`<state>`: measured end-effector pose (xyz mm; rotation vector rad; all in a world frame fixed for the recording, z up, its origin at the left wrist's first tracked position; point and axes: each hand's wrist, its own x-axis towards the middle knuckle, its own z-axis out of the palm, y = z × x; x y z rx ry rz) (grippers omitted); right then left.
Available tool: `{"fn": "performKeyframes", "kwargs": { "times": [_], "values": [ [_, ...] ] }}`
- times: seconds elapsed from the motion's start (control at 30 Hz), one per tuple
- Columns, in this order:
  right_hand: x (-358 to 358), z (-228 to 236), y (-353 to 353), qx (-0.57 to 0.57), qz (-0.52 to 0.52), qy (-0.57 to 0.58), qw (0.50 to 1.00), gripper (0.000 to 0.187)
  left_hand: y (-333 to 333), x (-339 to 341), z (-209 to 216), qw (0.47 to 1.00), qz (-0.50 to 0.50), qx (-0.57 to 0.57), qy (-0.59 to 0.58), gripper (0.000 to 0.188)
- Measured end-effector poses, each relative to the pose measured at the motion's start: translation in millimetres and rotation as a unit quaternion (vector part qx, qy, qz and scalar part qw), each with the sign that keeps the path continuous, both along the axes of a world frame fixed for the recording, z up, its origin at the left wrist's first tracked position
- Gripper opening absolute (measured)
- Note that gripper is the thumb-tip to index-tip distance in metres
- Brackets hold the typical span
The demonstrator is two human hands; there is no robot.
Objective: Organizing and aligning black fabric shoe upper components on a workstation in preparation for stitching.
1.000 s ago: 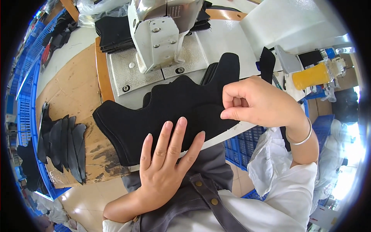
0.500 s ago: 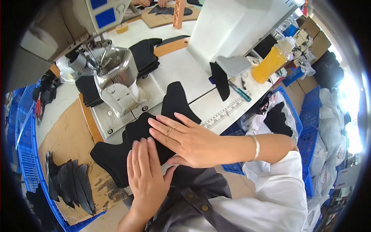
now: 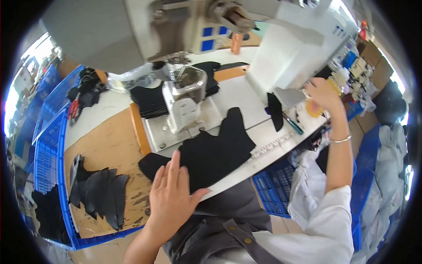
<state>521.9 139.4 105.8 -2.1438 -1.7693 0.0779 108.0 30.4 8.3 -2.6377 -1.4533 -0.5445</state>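
My left hand [image 3: 169,191] lies flat, fingers stretched and thumb out to the side, on the near edge of a black fabric piece [image 3: 215,149] with a wavy outline. The fabric lies on the white machine table in front of a metal sewing-machine bed [image 3: 184,97]. At the right of the table my right hand [image 3: 324,94] curls round the middle of a clear bottle of orange liquid [image 3: 314,108]. Its fingers are partly hidden and a little blurred. A grey tray [image 3: 290,97], a small black piece [image 3: 275,112] and a teal-handled tool [image 3: 294,125] lie beside the bottle.
Black pieces are stacked behind the machine bed [image 3: 149,101]. Dark cut strips [image 3: 103,193] rest on a brown board [image 3: 103,136] at left, with blue crates [image 3: 48,154] beyond. The machine head [image 3: 101,35] overhangs the far side. A blue basket [image 3: 274,185] stands below the table's right edge.
My right hand has left the fabric and moved right to the bottle. My left hand stays on the fabric. The whole view has shifted, so the table appears lower and further right.
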Motion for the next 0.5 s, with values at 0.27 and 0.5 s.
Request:
{"fn": "performKeyframes", "kwargs": {
  "times": [0.27, 0.5],
  "values": [
    [-61.0, -41.4, -29.9, -0.09, 0.194, 0.096, 0.972, 0.049, 12.4, -0.1, 7.1, 0.999, -0.038, 0.012, 0.029, 0.067],
    [-130.9, -83.2, -26.8, 0.122, 0.532, -0.092, 0.833, 0.056, 20.7, 6.1, 12.7, 0.999, -0.048, 0.002, 0.014, 0.067]
  ]
}}
